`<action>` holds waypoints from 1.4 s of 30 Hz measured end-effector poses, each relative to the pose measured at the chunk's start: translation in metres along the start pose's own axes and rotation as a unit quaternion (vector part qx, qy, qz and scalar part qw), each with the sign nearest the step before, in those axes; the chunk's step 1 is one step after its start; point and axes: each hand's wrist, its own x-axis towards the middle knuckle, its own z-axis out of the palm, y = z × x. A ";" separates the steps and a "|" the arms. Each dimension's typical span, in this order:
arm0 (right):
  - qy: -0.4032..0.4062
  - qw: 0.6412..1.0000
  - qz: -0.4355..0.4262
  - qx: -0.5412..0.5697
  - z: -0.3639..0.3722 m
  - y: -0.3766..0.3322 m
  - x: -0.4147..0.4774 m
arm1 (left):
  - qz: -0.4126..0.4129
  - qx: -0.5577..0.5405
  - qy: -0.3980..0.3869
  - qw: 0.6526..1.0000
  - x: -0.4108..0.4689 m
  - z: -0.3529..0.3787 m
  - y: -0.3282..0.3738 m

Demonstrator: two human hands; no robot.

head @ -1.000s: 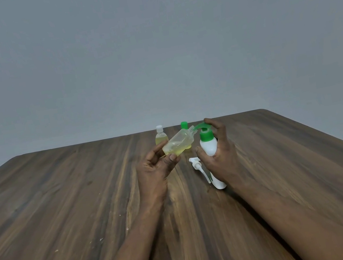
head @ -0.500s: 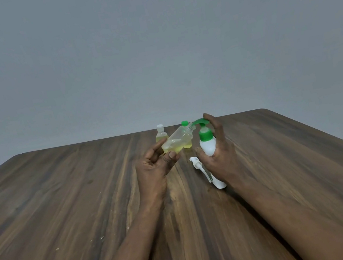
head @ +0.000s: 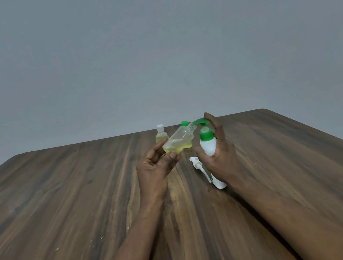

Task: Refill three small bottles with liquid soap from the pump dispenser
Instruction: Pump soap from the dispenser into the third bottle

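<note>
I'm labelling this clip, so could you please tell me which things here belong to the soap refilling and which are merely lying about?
In the job:
pump dispenser, gripped by the right hand
tilted clear bottle, held by the left hand
white-capped bottle
green-capped bottle

Lying about:
white spray top on the table
pale specks
</note>
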 end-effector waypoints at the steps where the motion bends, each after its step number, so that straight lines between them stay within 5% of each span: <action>1: 0.000 1.000 -0.002 -0.005 0.000 0.000 0.000 | 0.000 0.000 0.000 1.000 0.000 0.000 0.000; 42: 0.005 1.000 -0.004 -0.002 0.000 0.002 0.001 | -0.008 -0.009 0.008 1.000 -0.001 0.001 -0.003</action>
